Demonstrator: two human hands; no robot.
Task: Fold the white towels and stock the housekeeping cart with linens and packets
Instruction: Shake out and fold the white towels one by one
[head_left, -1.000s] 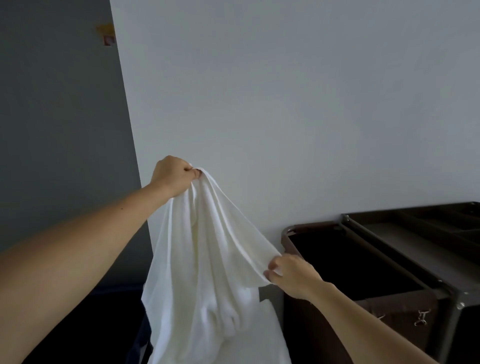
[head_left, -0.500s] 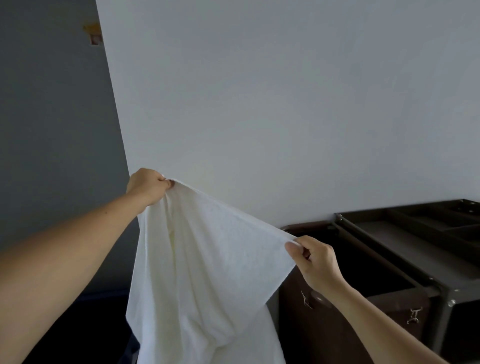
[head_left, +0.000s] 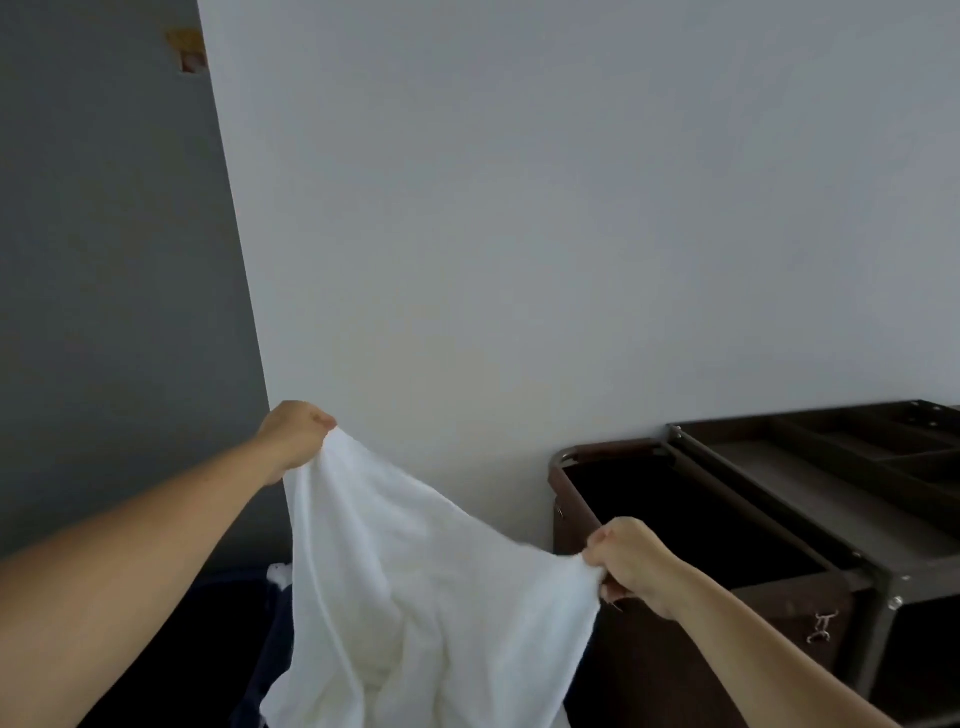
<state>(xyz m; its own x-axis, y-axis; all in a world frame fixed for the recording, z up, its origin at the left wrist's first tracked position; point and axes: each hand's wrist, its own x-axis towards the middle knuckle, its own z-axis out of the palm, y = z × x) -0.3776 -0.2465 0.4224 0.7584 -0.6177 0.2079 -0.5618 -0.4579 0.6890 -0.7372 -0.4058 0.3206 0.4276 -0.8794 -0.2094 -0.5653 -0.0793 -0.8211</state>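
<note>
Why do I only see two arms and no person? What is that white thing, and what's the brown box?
The camera sits on the person's head and looks forward and down. So you see their arms just as they do, like looking through their eyes. There is no robot here, only two bare hands.

The left hand is held up high and pinches one bit of a white towel. The right hand is lower and grips another bit of its edge. The towel is stretched between them, and the rest hangs down.

The brown box is a housekeeping cart, standing by the wall. The part nearest the right hand is a deep, dark bag. To the right of it is a flat tray with dividers on top.
</note>
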